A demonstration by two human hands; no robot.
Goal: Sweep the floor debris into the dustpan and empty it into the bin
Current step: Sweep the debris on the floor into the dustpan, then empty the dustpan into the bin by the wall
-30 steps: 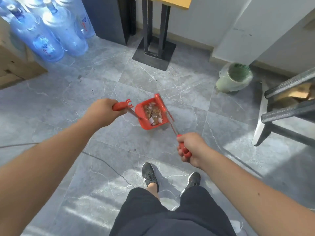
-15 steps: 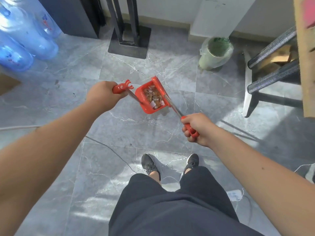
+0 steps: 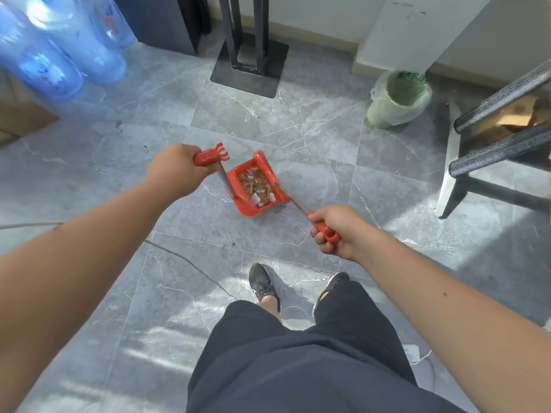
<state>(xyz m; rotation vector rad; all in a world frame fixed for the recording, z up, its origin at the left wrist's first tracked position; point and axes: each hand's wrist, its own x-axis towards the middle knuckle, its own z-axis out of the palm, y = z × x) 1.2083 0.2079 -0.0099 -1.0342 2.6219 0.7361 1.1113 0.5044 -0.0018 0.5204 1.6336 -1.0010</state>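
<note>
Beneath me, grey marble-look floor tiles (image 3: 298,120) with white veining, sunlit in patches at lower left and right. Blue water jugs (image 3: 59,52) stand at upper left beside a dark cabinet (image 3: 161,19). A black stand base (image 3: 250,67) sits against the pale wall (image 3: 322,13). To my right, a chair frame (image 3: 489,138) with dark padded rails.

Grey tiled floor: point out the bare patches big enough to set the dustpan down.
Bare: between red dustpan and black stand base; also between dustpan and lined green bin. Crowded: blue water bottles, chair legs.
</note>
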